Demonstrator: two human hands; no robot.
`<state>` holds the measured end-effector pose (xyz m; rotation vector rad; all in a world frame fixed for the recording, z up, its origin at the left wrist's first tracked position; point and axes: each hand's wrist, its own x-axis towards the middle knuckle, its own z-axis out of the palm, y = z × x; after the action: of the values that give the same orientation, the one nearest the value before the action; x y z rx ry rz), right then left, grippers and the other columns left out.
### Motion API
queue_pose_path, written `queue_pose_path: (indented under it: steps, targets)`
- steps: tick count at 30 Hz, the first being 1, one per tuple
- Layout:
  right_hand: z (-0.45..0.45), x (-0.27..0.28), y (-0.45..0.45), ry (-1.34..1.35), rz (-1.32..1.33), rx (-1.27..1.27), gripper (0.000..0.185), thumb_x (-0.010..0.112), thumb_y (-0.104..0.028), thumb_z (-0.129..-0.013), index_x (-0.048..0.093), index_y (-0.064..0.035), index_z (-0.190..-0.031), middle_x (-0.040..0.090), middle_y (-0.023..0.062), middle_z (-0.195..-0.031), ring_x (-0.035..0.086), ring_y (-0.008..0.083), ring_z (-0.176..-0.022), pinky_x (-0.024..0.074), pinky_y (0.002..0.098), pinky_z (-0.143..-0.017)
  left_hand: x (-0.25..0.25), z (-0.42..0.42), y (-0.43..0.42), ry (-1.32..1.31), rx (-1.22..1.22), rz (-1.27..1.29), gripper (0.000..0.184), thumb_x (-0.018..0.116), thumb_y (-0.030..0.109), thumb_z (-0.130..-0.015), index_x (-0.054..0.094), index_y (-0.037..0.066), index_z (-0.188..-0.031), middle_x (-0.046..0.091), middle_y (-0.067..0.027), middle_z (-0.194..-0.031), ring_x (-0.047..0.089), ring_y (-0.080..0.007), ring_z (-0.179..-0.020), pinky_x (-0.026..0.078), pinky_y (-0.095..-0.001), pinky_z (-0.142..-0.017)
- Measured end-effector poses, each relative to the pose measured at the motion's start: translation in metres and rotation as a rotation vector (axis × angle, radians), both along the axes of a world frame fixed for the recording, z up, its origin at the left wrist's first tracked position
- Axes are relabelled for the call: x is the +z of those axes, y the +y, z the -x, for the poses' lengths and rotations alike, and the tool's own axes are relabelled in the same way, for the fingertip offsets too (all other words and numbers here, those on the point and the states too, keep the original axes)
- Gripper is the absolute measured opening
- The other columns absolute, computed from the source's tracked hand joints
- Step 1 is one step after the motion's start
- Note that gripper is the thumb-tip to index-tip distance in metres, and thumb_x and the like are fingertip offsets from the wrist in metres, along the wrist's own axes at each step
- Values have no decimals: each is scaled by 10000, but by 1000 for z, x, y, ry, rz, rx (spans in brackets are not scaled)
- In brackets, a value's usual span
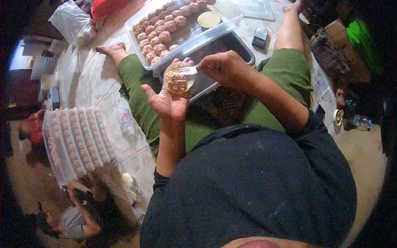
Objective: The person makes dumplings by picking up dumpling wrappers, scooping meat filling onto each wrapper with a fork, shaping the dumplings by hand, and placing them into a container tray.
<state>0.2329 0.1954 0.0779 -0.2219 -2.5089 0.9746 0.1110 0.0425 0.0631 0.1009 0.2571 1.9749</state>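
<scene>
On the palm and fingers of my left hand (167,102) lies a round pale wrapper (189,85) with a mound of minced filling (177,83) on it. The fingers are spread beneath the wrapper. My right hand (223,68) pinches a white fork (188,70), its tines touching the filling. Beyond my hands, a clear plastic container (136,47) holds rows of pinkish meat balls (159,35) and a stack of round wrappers (209,19). A dark tray (244,51) sits partly under the container's near edge.
A small black scale (260,38) lies right of the container. Stacked clear boxes of balls (78,142) stand at the left on the tiled floor (97,76). Another person (76,221) is at the lower left. A white plastic bag (72,22) is at the upper left.
</scene>
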Motion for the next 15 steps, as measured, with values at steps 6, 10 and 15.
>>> queue_pose_path:
  steps: [6,10,15]
  targets:
    - [18,5,-15,74,23,11,106,603,-97,-787,628,-55,-881,637,128,-762,626,177,-654,489,290,-599,-20,16,-11,-163,-80,-212,979,358,707,-747,224,-85,-1305,252,-282,-1344,280,-378,-1249,241,-448,-1041]
    - [26,-14,-15,-78,139,96,132,600,-124,-809,633,-43,-908,632,120,-737,552,96,-606,463,279,-566,-19,23,-15,-100,67,1,946,413,666,-757,228,-86,-1301,250,-270,-1351,278,-377,-1250,249,-445,-1041]
    - [21,-33,43,-610,200,-16,190,604,-157,-807,620,14,-887,621,166,-744,586,183,-622,466,310,-587,-24,56,-41,-93,193,32,907,483,602,-763,233,-84,-1302,242,-269,-1356,255,-364,-1267,252,-443,-1044]
